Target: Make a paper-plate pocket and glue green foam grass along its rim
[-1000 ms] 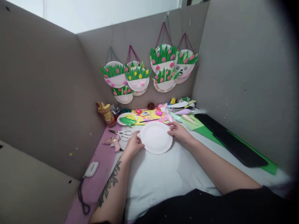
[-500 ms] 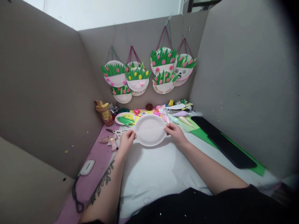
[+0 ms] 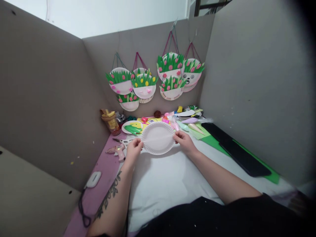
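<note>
A white paper plate (image 3: 158,138) with a crimped rim is held up between my two hands, tilted toward me above the white-covered table. My left hand (image 3: 134,148) pinches its left edge, and my right hand (image 3: 184,141) grips the right edge between thumb and fingers. A faint crease seems to cross the plate's middle. Just beyond my left hand lie white-handled scissors (image 3: 125,142) and a pink glue gun (image 3: 118,151). Behind the held plate, another paper plate (image 3: 125,129) carries green and yellow paper cut-outs (image 3: 133,128).
Several decorated paper-plate baskets (image 3: 145,86) hang on the grey back partition (image 3: 98,49). A brown-and-yellow cup (image 3: 111,122) stands back left. Piping bags (image 3: 191,120) lie at the back. Black slabs (image 3: 243,157) rest on green sheets at right; a white corded box (image 3: 93,179) sits left.
The camera view has shifted slightly, so the partitions and hanging baskets appear a little lower and further left. Both hands keep the same hold on the paper plate.
</note>
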`<state>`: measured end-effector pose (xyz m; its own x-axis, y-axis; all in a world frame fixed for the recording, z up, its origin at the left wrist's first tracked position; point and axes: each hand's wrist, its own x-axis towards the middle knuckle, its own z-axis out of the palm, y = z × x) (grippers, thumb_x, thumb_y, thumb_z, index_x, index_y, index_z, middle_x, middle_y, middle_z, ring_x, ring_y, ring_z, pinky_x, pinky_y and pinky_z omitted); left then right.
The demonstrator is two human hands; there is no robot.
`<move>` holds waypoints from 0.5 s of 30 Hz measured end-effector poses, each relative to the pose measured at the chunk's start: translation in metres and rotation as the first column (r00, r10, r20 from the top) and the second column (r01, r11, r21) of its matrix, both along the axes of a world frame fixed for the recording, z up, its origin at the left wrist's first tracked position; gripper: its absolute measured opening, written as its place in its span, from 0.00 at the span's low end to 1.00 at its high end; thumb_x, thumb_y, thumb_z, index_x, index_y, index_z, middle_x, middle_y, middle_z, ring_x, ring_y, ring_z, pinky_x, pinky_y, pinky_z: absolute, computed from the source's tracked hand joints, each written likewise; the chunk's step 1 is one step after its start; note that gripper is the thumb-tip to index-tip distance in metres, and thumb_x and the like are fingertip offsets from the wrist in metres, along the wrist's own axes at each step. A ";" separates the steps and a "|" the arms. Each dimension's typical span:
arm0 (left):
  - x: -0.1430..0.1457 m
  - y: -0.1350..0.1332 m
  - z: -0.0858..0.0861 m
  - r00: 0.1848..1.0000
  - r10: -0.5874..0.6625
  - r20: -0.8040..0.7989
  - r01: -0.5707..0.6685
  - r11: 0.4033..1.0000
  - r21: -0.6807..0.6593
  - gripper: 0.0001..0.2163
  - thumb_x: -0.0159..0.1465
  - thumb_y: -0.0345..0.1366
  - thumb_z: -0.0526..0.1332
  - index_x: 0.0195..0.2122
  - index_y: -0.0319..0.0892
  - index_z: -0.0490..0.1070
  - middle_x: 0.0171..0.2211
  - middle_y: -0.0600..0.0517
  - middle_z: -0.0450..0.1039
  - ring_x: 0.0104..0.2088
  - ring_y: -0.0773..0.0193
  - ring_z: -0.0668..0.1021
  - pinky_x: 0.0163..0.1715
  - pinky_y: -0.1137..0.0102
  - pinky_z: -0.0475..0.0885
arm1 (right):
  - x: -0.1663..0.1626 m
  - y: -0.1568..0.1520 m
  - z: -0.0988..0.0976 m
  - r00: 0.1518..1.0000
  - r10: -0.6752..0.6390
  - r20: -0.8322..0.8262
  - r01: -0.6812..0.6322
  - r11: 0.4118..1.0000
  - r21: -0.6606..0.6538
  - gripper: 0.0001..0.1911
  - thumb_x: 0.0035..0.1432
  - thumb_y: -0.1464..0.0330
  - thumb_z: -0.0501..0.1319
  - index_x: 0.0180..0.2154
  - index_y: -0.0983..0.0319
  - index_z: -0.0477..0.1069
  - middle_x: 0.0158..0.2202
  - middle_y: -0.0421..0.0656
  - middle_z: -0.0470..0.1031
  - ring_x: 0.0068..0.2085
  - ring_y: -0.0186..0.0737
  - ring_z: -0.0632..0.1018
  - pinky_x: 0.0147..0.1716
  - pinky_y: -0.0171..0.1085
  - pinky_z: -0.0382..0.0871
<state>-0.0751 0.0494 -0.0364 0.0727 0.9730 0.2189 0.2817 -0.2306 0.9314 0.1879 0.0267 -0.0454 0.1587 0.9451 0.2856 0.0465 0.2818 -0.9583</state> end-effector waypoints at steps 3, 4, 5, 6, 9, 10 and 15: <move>-0.001 0.001 0.001 1.000 0.017 -0.023 -0.017 1.000 0.025 0.08 0.55 0.40 0.57 0.28 0.40 0.66 0.23 0.56 0.64 0.24 0.69 0.69 0.24 0.75 0.65 | 0.000 0.001 0.000 1.000 0.019 0.005 -0.019 1.000 -0.003 0.14 0.46 0.58 0.63 0.28 0.62 0.66 0.22 0.35 0.65 0.24 0.31 0.66 0.25 0.33 0.62; -0.002 0.001 0.001 0.999 0.023 -0.046 -0.021 0.999 0.042 0.08 0.55 0.40 0.57 0.28 0.40 0.66 0.23 0.56 0.64 0.25 0.69 0.68 0.24 0.75 0.64 | 0.000 0.001 -0.001 1.000 0.022 0.012 -0.022 1.000 -0.004 0.14 0.46 0.58 0.63 0.29 0.62 0.66 0.23 0.36 0.65 0.24 0.32 0.66 0.25 0.33 0.62; -0.002 0.002 0.000 0.997 0.029 -0.071 -0.025 0.998 0.064 0.08 0.55 0.39 0.56 0.28 0.40 0.66 0.23 0.56 0.64 0.25 0.69 0.68 0.24 0.76 0.64 | 0.000 0.001 -0.001 0.999 0.024 0.022 -0.024 1.000 -0.003 0.14 0.46 0.57 0.62 0.28 0.62 0.66 0.23 0.36 0.65 0.25 0.32 0.66 0.26 0.33 0.62; -0.002 0.002 0.000 0.995 0.034 -0.092 -0.026 0.996 0.087 0.07 0.55 0.39 0.56 0.27 0.40 0.66 0.23 0.56 0.63 0.25 0.69 0.68 0.24 0.76 0.63 | 0.001 0.001 -0.001 0.999 0.024 0.037 -0.024 1.000 0.000 0.14 0.47 0.57 0.62 0.28 0.62 0.65 0.23 0.36 0.64 0.25 0.32 0.66 0.26 0.33 0.62; 0.000 0.001 0.001 0.990 0.057 -0.126 -0.039 0.989 0.146 0.07 0.56 0.38 0.55 0.27 0.40 0.65 0.23 0.55 0.63 0.26 0.68 0.67 0.25 0.76 0.63 | 0.001 -0.002 0.001 0.992 -0.020 0.126 0.017 1.000 0.024 0.14 0.49 0.58 0.60 0.25 0.61 0.62 0.21 0.35 0.62 0.24 0.32 0.64 0.26 0.33 0.59; 0.001 -0.001 0.002 0.989 0.064 -0.135 -0.042 0.985 0.165 0.07 0.57 0.38 0.55 0.27 0.41 0.65 0.24 0.55 0.64 0.27 0.68 0.68 0.26 0.75 0.63 | 0.001 -0.004 0.002 0.984 -0.052 0.170 0.046 0.998 0.038 0.13 0.50 0.58 0.59 0.25 0.60 0.61 0.21 0.36 0.61 0.25 0.33 0.64 0.25 0.33 0.59; 0.006 -0.010 0.011 0.977 0.099 -0.189 -0.045 0.961 0.271 0.06 0.60 0.37 0.54 0.32 0.41 0.67 0.29 0.52 0.70 0.31 0.66 0.72 0.31 0.73 0.67 | 0.000 -0.011 0.006 0.928 -0.214 0.305 0.180 0.974 0.135 0.12 0.56 0.58 0.54 0.28 0.59 0.61 0.24 0.38 0.63 0.26 0.35 0.65 0.27 0.34 0.60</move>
<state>-0.0688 0.0391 -0.0251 0.0730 0.8865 0.4569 0.4797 -0.4329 0.7632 0.1883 0.0155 -0.0389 0.2245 0.8667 0.4454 0.4063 0.3322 -0.8512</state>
